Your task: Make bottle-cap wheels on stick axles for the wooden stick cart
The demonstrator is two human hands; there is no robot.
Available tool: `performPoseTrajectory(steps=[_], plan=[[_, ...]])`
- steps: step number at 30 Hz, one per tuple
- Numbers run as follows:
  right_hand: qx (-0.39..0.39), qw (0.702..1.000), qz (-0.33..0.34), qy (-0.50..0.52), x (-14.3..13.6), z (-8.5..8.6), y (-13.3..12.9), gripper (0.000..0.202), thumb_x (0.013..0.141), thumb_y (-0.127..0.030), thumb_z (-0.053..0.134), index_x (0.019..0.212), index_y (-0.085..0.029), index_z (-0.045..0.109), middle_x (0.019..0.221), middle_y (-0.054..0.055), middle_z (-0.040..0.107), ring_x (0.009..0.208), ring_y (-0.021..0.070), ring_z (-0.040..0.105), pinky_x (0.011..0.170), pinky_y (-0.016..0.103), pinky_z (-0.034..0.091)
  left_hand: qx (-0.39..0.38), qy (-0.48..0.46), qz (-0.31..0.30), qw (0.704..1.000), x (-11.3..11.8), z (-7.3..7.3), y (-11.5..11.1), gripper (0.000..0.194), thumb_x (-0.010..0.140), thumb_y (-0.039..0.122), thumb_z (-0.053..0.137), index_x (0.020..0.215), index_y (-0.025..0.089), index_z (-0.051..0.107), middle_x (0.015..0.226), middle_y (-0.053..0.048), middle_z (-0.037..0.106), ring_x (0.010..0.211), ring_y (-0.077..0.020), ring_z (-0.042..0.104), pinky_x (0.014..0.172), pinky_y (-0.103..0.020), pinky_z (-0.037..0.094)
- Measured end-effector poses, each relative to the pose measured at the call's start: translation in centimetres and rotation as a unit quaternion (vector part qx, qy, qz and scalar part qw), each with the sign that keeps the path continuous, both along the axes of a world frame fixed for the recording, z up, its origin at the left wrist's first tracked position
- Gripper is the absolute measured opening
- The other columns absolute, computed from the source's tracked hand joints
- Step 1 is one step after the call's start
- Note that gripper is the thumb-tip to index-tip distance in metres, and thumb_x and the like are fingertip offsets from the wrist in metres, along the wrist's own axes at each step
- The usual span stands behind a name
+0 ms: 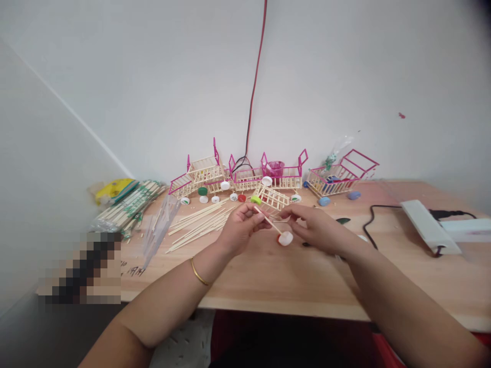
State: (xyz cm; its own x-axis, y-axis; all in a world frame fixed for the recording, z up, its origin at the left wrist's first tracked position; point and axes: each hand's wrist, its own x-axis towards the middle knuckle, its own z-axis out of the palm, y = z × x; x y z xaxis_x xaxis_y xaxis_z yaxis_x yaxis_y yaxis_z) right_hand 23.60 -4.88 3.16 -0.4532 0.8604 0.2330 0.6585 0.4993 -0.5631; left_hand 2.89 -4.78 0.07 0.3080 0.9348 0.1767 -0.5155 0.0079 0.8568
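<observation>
My left hand (245,225) pinches a thin wooden stick (273,223) between thumb and fingers. At the stick's lower right end sits a white bottle cap (286,238), with a bit of red showing at its side. My right hand (312,225) is close by on the right, its fingers bent together above the cap. Whatever its fingertips hold is too small to make out. Just behind both hands lies a small slatted stick frame (273,196), with a yellow-green cap (255,199) near it.
Several small stick carts (203,171) with pink-edged handles and bottle-cap wheels line the wall. A pink cup (275,168) stands among them. Loose sticks (199,225) and bundled sticks (132,207) lie left. A white power strip (429,227) with a black cable lies right.
</observation>
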Motion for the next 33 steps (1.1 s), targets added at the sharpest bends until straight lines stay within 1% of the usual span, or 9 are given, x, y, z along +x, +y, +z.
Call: performPoseTrajectory(steps=[4,8,12,19,23,26,28,31,33], plan=[[-0.027,0.987,-0.038,0.152,0.5,0.6,0.1,0.017,0.088,-0.033,0.048,0.097,-0.021,0.056,0.092,0.006,0.066,0.076,0.0182,0.061,0.070,0.034,0.050,-0.053,-0.051,0.015,0.997,-0.2,0.6,0.1,0.021,0.072,0.017,0.074,0.081,0.013,0.055,0.082,-0.002,0.067,0.077,-0.0117,0.066,0.076,-0.027,0.055],[-0.084,0.962,0.027,0.259,0.9,1.0,-0.4,0.037,0.080,-0.043,0.064,0.106,-0.022,0.051,0.096,0.007,0.062,0.073,0.0162,0.062,0.064,0.031,0.053,-0.096,-0.092,0.017,0.991,-0.4,0.9,0.3,0.017,0.073,0.013,0.071,0.080,0.012,0.056,0.085,-0.003,0.068,0.078,-0.0101,0.067,0.078,-0.023,0.055],[0.013,0.976,0.047,0.214,0.5,0.8,-1.1,0.052,0.070,-0.036,0.077,0.112,-0.024,0.049,0.099,0.005,0.059,0.075,0.0151,0.060,0.069,0.032,0.052,-0.124,-0.118,0.023,0.985,-0.4,0.9,0.4,0.014,0.074,0.009,0.069,0.077,0.012,0.056,0.079,-0.003,0.068,0.074,-0.0089,0.066,0.077,-0.022,0.055],[0.153,0.975,0.033,0.156,-0.7,0.9,-1.6,0.039,0.077,-0.033,0.072,0.110,-0.024,0.053,0.086,0.002,0.061,0.068,0.0141,0.059,0.065,0.031,0.049,-0.159,-0.123,0.032,0.979,-0.1,0.6,0.7,0.013,0.074,0.006,0.067,0.075,0.012,0.055,0.075,-0.003,0.067,0.071,-0.0090,0.066,0.077,-0.022,0.055],[0.177,0.973,0.022,0.145,-0.9,0.9,-1.6,0.027,0.081,-0.027,0.067,0.106,-0.023,0.056,0.083,0.001,0.063,0.066,0.0129,0.058,0.063,0.029,0.048,-0.146,-0.109,0.025,0.983,-0.2,0.5,0.6,0.015,0.073,0.008,0.069,0.077,0.012,0.056,0.080,-0.004,0.069,0.075,-0.0100,0.067,0.079,-0.023,0.055],[0.122,0.975,0.025,0.184,-0.8,0.6,-1.2,0.023,0.081,-0.027,0.066,0.103,-0.023,0.057,0.088,0.003,0.062,0.070,0.0135,0.058,0.066,0.030,0.049,-0.113,-0.090,0.000,0.990,-0.3,0.4,0.4,0.019,0.073,0.014,0.072,0.083,0.013,0.057,0.086,-0.005,0.070,0.082,-0.0135,0.068,0.081,-0.027,0.055],[0.041,0.968,0.035,0.244,-0.6,0.3,-1.0,0.026,0.081,-0.030,0.067,0.104,-0.023,0.056,0.091,0.003,0.061,0.073,0.0142,0.060,0.067,0.030,0.050,-0.081,-0.064,-0.025,0.994,-0.2,0.4,0.1,0.023,0.071,0.019,0.075,0.087,0.014,0.059,0.086,-0.005,0.069,0.082,-0.0154,0.068,0.079,-0.030,0.055],[-0.102,0.936,0.049,0.333,-0.3,0.1,-0.8,0.032,0.079,-0.033,0.068,0.106,-0.024,0.052,0.092,0.002,0.061,0.080,0.0147,0.062,0.067,0.028,0.051,-0.006,0.015,-0.029,0.999,0.0,0.5,-0.6,0.026,0.067,0.022,0.078,0.087,0.013,0.063,0.085,-0.005,0.067,0.074,-0.0138,0.065,0.073,-0.030,0.054],[-0.164,0.914,0.065,0.365,-0.2,0.3,-0.9,0.033,0.079,-0.033,0.069,0.105,-0.024,0.051,0.095,0.002,0.061,0.086,0.0150,0.062,0.074,0.029,0.052,0.047,0.083,0.004,0.995,0.1,0.7,-1.2,0.025,0.066,0.021,0.079,0.086,0.013,0.065,0.085,-0.004,0.067,0.074,-0.0128,0.063,0.074,-0.028,0.052]])
